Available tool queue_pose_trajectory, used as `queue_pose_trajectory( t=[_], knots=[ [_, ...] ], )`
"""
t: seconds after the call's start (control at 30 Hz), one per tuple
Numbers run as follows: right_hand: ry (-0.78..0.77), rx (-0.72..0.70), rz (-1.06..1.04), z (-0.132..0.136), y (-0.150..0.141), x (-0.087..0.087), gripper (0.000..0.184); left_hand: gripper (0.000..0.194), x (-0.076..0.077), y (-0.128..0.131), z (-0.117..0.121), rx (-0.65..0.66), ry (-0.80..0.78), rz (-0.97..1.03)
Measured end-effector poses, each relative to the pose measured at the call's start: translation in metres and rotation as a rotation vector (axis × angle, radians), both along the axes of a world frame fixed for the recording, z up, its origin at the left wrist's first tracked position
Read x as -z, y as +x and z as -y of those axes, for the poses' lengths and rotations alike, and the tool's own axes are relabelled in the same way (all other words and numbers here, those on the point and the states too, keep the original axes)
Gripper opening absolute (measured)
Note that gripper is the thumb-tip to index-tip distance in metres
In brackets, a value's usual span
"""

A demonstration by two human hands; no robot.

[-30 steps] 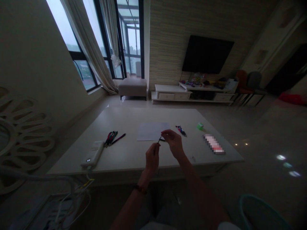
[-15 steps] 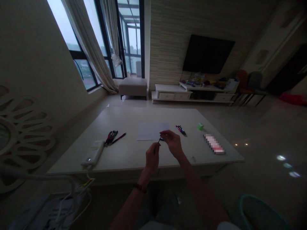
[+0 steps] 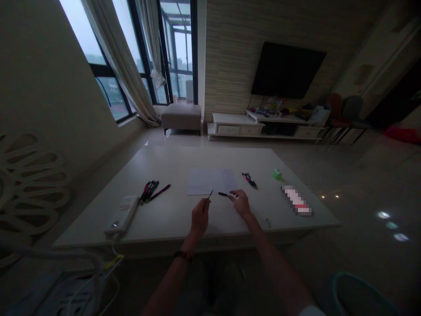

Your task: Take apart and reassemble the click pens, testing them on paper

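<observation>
Two bare hands work above the near half of a white counter (image 3: 177,159). The left hand (image 3: 200,217) has its grip closed on a thin dark stick (image 3: 211,193), whose free end slants up and to the right. Just to the right of that tip is a black-ended pen piece (image 3: 222,194), level with the near edge of a sheet of paper (image 3: 207,181). The right hand (image 3: 241,202) has its fingertips at the piece's pale right end; whether that grip is pinched tight or only touching, I cannot tell.

Beyond the right hand, a small cluster of pens (image 3: 250,180) lies beside the paper. Farther right sit a small green object (image 3: 276,174) and a pixelated oblong (image 3: 297,200), well apart from the hands. A small clear item (image 3: 268,222), too faint to identify, lies near the front edge, beside the right forearm. On the left, a bunch of pens (image 3: 148,192) lies against one separate pen (image 3: 160,192), with a white power strip (image 3: 122,215) just in front, its cord hanging off the edge.
</observation>
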State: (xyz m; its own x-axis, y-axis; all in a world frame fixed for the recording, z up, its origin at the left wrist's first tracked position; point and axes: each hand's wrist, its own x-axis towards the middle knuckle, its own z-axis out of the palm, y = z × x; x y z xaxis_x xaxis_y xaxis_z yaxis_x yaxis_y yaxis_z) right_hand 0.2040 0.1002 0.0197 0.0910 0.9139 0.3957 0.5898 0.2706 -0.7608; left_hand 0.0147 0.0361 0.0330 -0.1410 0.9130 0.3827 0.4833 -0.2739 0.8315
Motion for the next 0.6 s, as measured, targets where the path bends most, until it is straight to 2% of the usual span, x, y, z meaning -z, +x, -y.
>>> queue_pose_trajectory(
  t=[0.1, 0.2, 0.27, 0.37, 0.47, 0.6],
  knots=[
    [-0.037, 0.004, 0.166, -0.021, 0.000, 0.032, 0.019, 0.027, 0.016, -0.009, -0.017, 0.008, 0.012, -0.093],
    [-0.037, 0.025, 0.192, -0.031, -0.006, 0.042, 0.013, 0.026, 0.031, -0.016, -0.032, 0.005, 0.035, -0.171],
    [-0.049, -0.001, 0.092, -0.030, -0.008, 0.039, 0.015, 0.026, 0.039, -0.019, -0.039, -0.009, 0.059, -0.233],
    [-0.098, -0.117, -0.137, -0.020, -0.007, 0.024, 0.020, 0.026, 0.046, -0.021, -0.044, -0.040, 0.095, -0.330],
    [-0.100, -0.193, -0.255, -0.006, -0.004, 0.004, 0.024, 0.027, 0.047, -0.021, -0.045, -0.042, 0.097, -0.406],
    [-0.130, -0.193, -0.382, 0.006, -0.001, -0.015, 0.027, 0.026, 0.045, -0.019, -0.043, -0.024, 0.093, -0.519]
  ],
)
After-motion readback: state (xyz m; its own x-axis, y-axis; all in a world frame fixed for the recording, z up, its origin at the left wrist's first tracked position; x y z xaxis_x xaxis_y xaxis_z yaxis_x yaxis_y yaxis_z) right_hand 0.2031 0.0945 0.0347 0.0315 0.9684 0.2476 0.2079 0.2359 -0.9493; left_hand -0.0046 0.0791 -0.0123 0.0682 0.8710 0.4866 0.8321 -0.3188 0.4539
